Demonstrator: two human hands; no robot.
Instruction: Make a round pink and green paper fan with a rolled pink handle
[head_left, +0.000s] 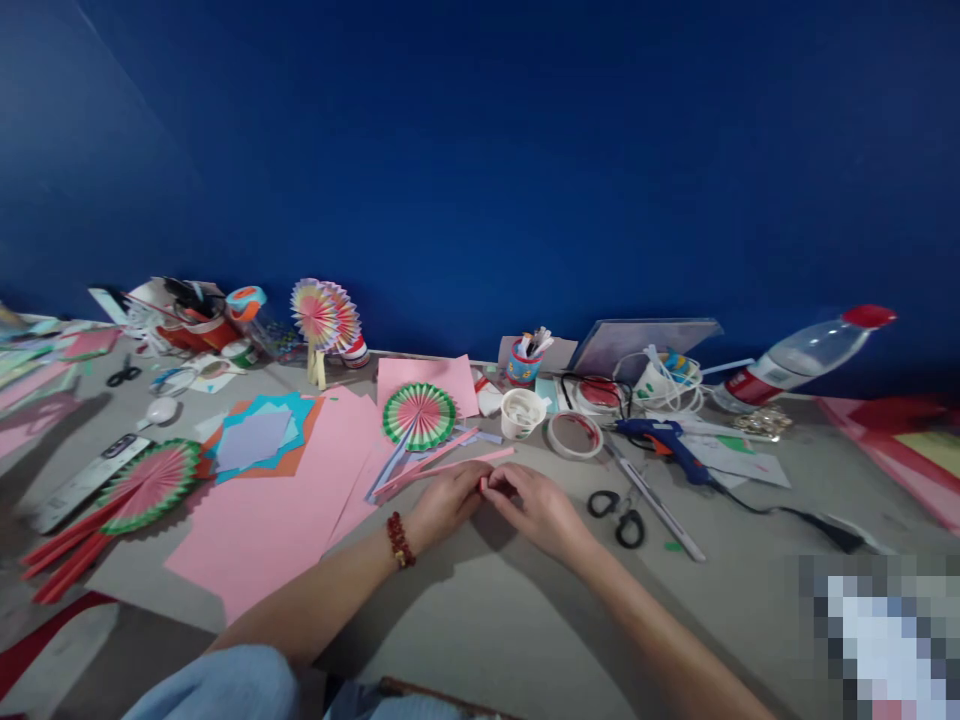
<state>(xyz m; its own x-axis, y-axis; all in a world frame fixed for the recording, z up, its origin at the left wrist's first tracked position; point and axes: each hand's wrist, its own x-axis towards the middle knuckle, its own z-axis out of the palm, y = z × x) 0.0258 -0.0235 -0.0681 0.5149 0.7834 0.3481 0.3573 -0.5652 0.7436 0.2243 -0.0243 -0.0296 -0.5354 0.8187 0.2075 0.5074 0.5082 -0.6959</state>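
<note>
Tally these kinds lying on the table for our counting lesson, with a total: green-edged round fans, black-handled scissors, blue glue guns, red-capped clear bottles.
Green-edged round fans: 2
Black-handled scissors: 2
Blue glue gun: 1
Red-capped clear bottle: 1
Total: 6

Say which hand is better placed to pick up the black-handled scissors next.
Probably the right hand. The black-handled scissors lie on its outer side, while the left hand is farther off. Both hands meet at a small reddish piece, so the right may need to let go first.
</note>
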